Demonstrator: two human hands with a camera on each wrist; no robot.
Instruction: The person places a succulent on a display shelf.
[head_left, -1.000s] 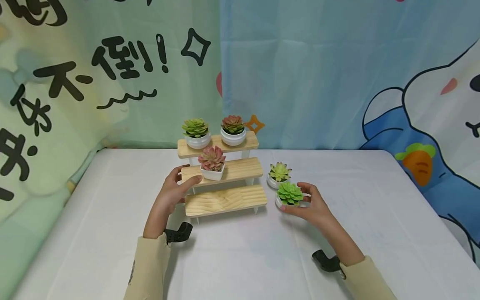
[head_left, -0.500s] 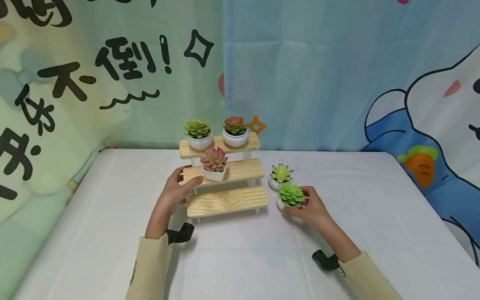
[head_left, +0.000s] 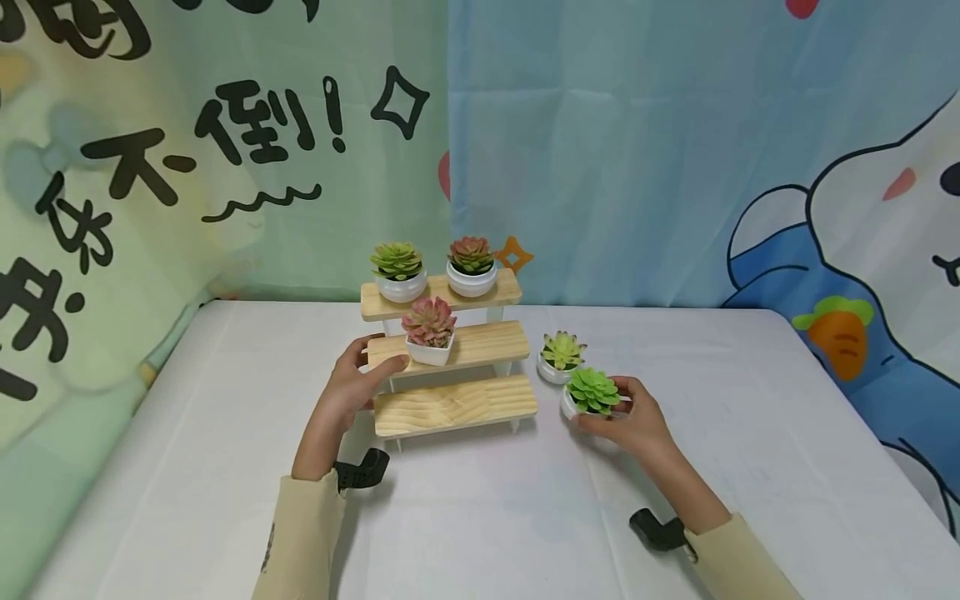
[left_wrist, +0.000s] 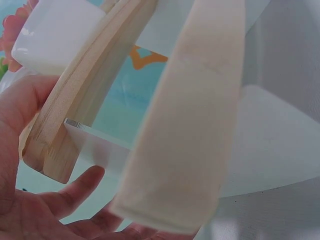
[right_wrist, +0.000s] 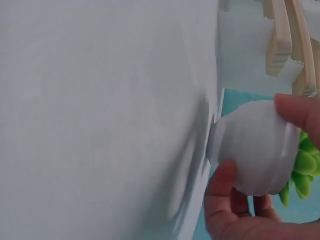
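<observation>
My left hand grips the left end of the middle board of a three-tier wooden plant stand, thumb on top and fingers underneath. The left wrist view shows the board beside the thumb, with a clear leg below. A pink succulent in a square white pot stands on that board, right by the thumb. To the right of the stand, my right hand holds a bright green potted succulent by its round white pot, thumb and fingers on opposite sides, base close over the tablecloth.
A yellow-green succulent in a white pot stands just behind the held one. On the top board sit a green succulent and a reddish one. A white cloth covers the table; printed curtains hang behind.
My right hand has shifted the bright green succulent slightly to the right, away from the stand. My left hand keeps its grip on the middle board.
</observation>
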